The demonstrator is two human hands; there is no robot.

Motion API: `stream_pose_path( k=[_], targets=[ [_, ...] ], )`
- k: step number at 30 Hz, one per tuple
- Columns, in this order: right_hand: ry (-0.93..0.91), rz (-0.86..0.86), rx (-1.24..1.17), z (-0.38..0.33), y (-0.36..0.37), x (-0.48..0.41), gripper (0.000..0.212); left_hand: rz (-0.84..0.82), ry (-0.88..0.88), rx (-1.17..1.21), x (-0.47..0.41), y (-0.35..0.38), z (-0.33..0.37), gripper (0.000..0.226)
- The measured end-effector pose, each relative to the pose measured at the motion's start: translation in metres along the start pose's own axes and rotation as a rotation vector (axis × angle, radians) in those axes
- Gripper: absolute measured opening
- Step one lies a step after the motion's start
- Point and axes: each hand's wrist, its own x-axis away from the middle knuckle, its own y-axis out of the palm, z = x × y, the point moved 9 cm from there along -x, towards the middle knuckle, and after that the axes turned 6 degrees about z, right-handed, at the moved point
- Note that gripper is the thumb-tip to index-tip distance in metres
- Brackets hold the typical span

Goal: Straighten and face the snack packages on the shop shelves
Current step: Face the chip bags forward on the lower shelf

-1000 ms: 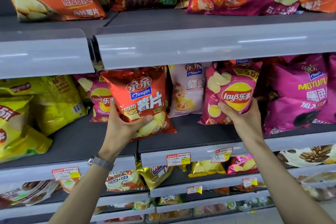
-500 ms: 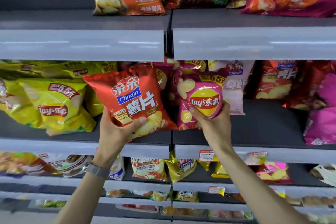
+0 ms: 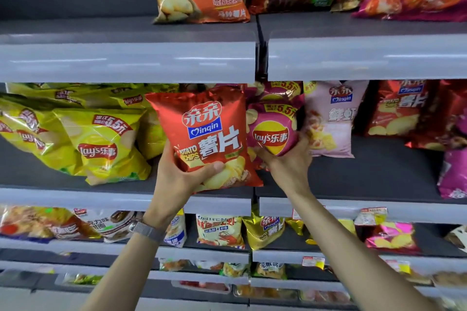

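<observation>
Left of the red bag (image 3: 209, 139), yellow bags (image 3: 101, 144) were slumped and tilted on the middle shelf (image 3: 75, 197). The red bag was gripped at its lower left corner by the left hand (image 3: 177, 179), thumb across its front, at the shelf's front edge. Just right of the red bag, partly behind it, a magenta bag (image 3: 273, 134) was clasped from below by the right hand (image 3: 290, 169). With both hands full, a bag could be dropped; chips could be crushed by tight grips; the yellow bags could be toppled if nudged.
</observation>
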Motion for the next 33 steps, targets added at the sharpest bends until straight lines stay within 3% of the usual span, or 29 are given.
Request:
stream_pose_path(
  k=[3,8,11,17,22,28,33],
  targets=[
    [-0.003,-0.027,0.001,-0.001,-0.019,0.01,0.105,-0.075,-0.013,-0.013,0.004,0.021,0.001,0.081],
    [-0.063,-0.014,-0.222,0.0,-0.066,0.029,0.039,-0.198,-0.035,-0.027,0.011,0.068,0.002,0.08],
    [-0.039,0.037,-0.401,0.0,-0.099,0.036,0.02,-0.25,-0.046,-0.034,0.018,0.104,0.001,0.082],
    [0.031,0.097,-0.43,0.024,-0.148,0.03,0.014,-0.373,-0.067,-0.057,0.03,0.191,-0.003,0.081],
    [0.069,0.194,-0.422,0.046,-0.196,0.005,0.016,-0.363,-0.036,-0.133,0.024,0.257,-0.01,0.086],
    [0.111,0.09,-0.228,0.075,-0.218,-0.026,0.037,-0.345,-0.11,-0.065,0.015,0.336,-0.03,0.082],
    [0.108,0.067,-0.238,0.089,-0.241,-0.045,0.044,-0.303,-0.032,-0.115,0.02,0.378,-0.029,0.084]
  ],
)
